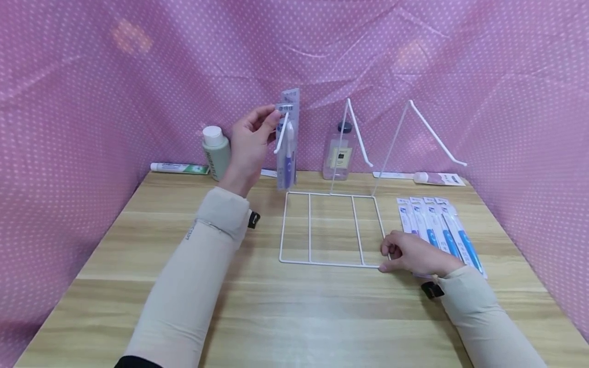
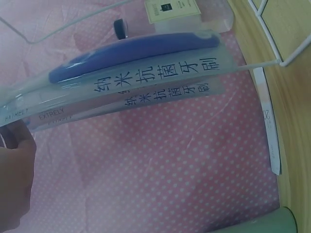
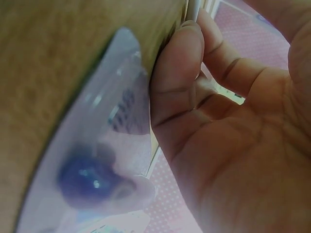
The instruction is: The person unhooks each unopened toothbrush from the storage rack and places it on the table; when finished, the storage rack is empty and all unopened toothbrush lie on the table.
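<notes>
My left hand pinches the upper edge of a packaged toothbrush with a purple handle, at the left prong of a white wire rack. Behind it on the same side, a second toothbrush pack hangs upright. The left wrist view shows both packs overlapping, the purple handle in the nearer one. At the rack's front right corner, my right hand grips the wire base between thumb and curled fingers. Beside that hand lie several packaged toothbrushes, mostly with blue handles.
Two more prongs of the rack jut toward me. Along the back edge stand a green bottle with a white cap and a clear bottle with a black cap. Toothpaste tubes lie at the back left and back right.
</notes>
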The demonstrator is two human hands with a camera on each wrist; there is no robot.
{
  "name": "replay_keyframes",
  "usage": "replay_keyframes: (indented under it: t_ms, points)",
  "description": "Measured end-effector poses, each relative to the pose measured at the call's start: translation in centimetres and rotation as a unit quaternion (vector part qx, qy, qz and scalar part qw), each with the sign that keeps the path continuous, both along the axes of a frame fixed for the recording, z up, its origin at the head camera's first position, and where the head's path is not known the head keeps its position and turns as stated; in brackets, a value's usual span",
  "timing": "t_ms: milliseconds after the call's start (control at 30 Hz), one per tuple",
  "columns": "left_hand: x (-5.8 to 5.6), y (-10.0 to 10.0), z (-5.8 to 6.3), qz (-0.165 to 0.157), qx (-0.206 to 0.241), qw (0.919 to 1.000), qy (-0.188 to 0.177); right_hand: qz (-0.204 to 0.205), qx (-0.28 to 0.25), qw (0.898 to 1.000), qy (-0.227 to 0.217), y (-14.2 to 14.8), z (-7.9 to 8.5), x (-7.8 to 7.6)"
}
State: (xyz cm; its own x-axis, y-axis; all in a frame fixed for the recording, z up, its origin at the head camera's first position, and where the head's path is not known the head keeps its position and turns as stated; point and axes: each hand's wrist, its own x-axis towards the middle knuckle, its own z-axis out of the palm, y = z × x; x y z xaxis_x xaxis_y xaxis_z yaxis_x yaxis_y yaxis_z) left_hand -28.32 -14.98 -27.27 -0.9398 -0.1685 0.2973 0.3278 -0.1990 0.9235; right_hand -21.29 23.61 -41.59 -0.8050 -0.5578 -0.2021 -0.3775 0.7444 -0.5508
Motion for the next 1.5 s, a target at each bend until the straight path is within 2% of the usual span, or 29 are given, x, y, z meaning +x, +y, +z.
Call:
replay_keyframes:
  t_ms: [167, 400, 700, 933, 1100, 1233, 1500]
  points:
    - [0.3, -0.1, 0.2, 0.002, -0.002, 1.0000, -0.003, -0.001, 0.002, 1.000, 0.002, 0.0, 0.0, -0.1]
    - [1.8, -0.8, 0.1, -0.013, -0.019, 0.9997, -0.001, -0.003, 0.004, 1.000, 0.002, 0.1, 0.1, -0.2]
    - [5.3, -1.5, -0.3, -0.021, -0.033, 0.9989, 0.025, 0.002, 0.007, 1.000, 0.007, 0.1, -0.2, -0.7]
    - [8.2, -1.4, 0.1, -0.023, -0.079, 0.9956, 0.044, 0.000, 0.006, 1.000, 0.006, 0.3, 0.0, -0.7]
    - [9.9, -1.9, 0.6, -0.036, -0.090, 0.9938, 0.055, 0.003, 0.006, 1.000, 0.005, 0.1, -0.1, -0.7]
    - [10.7, -2.4, 1.1, -0.048, -0.095, 0.9930, 0.051, 0.002, 0.005, 1.000, 0.002, 0.1, -0.2, -0.7]
    - [11.3, -2.4, 2.6, -0.061, -0.127, 0.9895, 0.034, -0.001, 0.004, 1.000, -0.002, 0.2, -0.1, -0.5]
